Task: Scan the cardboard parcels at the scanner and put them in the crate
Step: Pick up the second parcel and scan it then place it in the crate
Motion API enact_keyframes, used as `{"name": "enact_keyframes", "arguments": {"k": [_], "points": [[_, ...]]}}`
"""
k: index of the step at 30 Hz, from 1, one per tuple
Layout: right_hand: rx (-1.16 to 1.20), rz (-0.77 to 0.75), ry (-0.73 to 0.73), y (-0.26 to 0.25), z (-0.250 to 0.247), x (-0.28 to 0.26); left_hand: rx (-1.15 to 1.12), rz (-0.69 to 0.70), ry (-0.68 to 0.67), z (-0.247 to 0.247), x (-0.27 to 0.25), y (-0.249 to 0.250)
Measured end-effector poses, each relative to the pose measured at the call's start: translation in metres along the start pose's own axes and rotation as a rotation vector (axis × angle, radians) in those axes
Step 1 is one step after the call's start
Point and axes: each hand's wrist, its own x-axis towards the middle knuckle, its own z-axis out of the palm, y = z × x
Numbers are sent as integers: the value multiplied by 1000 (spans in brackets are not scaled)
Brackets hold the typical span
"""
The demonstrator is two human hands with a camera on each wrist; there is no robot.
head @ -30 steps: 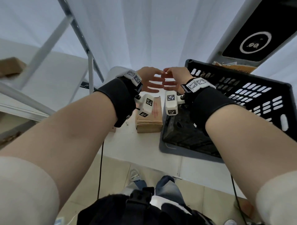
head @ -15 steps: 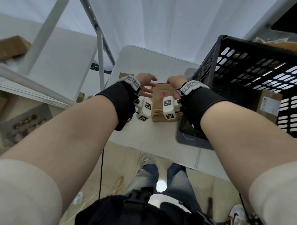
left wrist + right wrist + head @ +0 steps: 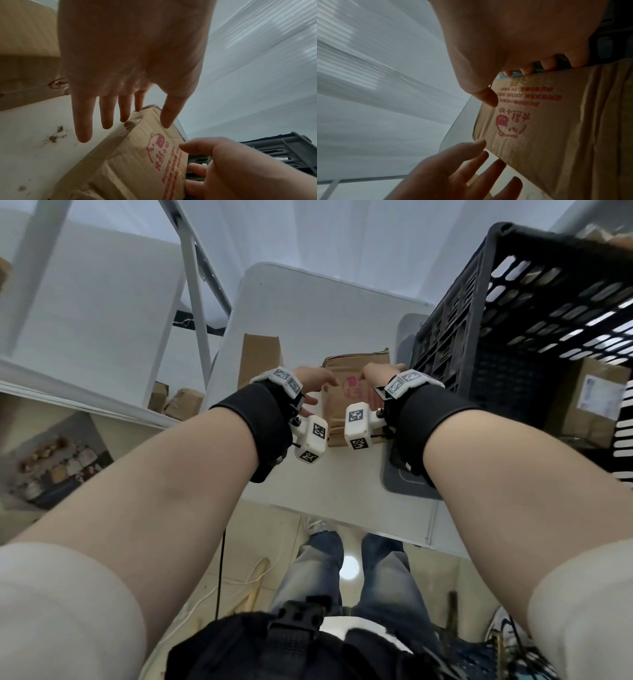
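A brown cardboard parcel (image 3: 349,402) with pink print lies flat on the white table (image 3: 308,313), just left of the black crate (image 3: 479,302). My left hand (image 3: 317,386) hovers at the parcel's left edge with straight, spread fingers (image 3: 106,121); it holds nothing. My right hand (image 3: 382,374) is at the parcel's right edge. Its fingers (image 3: 195,167) reach down the side between parcel (image 3: 137,155) and crate, and its thumb (image 3: 488,100) lies over the printed top (image 3: 547,128). The scanner is out of view.
A second cardboard box (image 3: 258,361) stands on the table left of the parcel. The crate sits on a grey mat (image 3: 404,477) and holds a labelled box (image 3: 596,402). A metal shelf frame (image 3: 195,302) with small boxes (image 3: 181,405) stands at left.
Both hands have come down from the air beyond the parcel to its two sides. The right hand's fingers have gone over the right edge. The head has tilted downward.
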Motion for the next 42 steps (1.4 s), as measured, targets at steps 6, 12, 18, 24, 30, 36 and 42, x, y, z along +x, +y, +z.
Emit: {"name": "enact_keyframes", "arguments": {"k": [6, 12, 18, 24, 30, 36, 42], "points": [[-291, -221, 33, 12, 6, 25, -71, -7, -30, -1, 0, -1], [105, -134, -36, -2, 0, -2, -68, 19, -17, -12, -16, 4], [-248, -312, 123, -24, -25, -12, -103, 101, 148, -17, -52, 25], [-166, -303, 234, -47, -86, -88, -154, 186, 206, -24, -99, 66], [-157, -377, 391, -36, -155, -153, -108, 445, 219, -16, -175, 117], [-154, -383, 451, -13, -217, -239, -156, 600, 187, 8, -265, 142], [337, -509, 570, 28, -264, -338, -171, 774, 207, 47, -359, 155]]}}
